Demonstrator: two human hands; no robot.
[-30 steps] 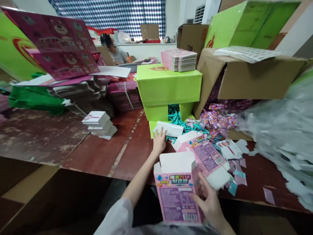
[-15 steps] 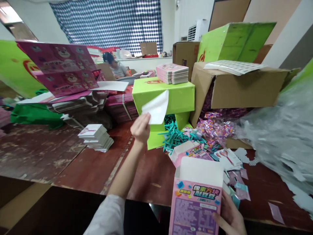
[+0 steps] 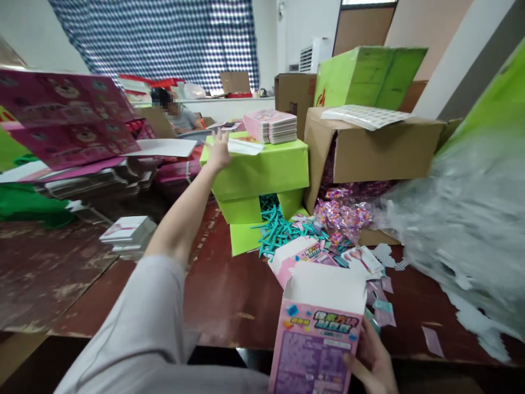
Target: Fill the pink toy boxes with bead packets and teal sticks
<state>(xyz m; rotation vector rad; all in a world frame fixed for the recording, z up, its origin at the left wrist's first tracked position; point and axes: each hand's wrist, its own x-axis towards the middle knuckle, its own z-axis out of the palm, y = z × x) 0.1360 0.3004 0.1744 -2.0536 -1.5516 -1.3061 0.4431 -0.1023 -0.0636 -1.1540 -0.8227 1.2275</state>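
My left hand (image 3: 219, 149) reaches far forward with its fingers spread, at the left end of the top of a green box (image 3: 262, 169). Just right of it, a white sheet (image 3: 246, 146) lies on that box, beside a stack of pink cards (image 3: 269, 126). My right hand (image 3: 373, 355) grips a pink and purple printed carton (image 3: 318, 339) by its right side, low in front of me. The carton stands upright with its white top flap raised. Behind it on the table lies another pink carton (image 3: 293, 257).
Teal sticks (image 3: 276, 232) spill from the green box's opening. Bags of colourful beads (image 3: 340, 216) lie below a brown cardboard box (image 3: 381, 153). Clear plastic (image 3: 451, 235) bulges at right. A stack of white booklets (image 3: 129, 235) stands left. A co-worker (image 3: 180, 112) sits behind.
My left hand has moved forward and up to the green box and let go of the white sheet, which now lies on top. The right hand still holds the carton.
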